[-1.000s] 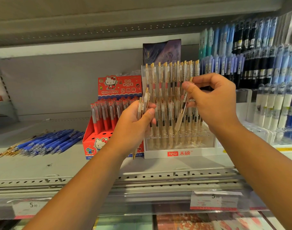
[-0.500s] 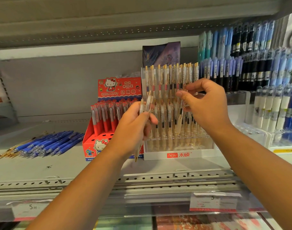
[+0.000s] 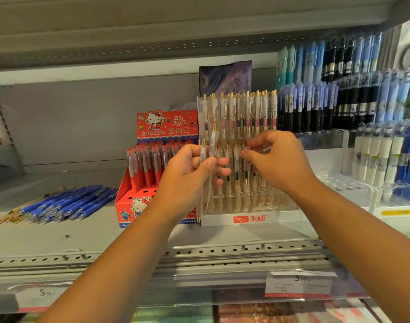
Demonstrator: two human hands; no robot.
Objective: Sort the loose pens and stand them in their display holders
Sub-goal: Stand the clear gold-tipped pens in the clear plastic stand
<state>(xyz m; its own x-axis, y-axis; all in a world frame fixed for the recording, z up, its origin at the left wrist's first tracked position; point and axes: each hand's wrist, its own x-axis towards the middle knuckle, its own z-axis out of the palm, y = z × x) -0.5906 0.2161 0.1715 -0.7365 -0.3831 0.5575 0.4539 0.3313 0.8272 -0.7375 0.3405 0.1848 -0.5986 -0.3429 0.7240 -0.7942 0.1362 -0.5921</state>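
Head view: clear pens (image 3: 210, 145) were gripped by left hand (image 3: 187, 176) before holder (image 3: 248, 218); right hand (image 3: 281, 162) hold undetermined; vertical insertion advised.

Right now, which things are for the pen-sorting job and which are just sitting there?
For the job: left hand, clear pens it holds, right hand, clear holder, loose blue pens.
Just sitting: Hello Kitty box of red pens, price tag, blue and black pens at right.
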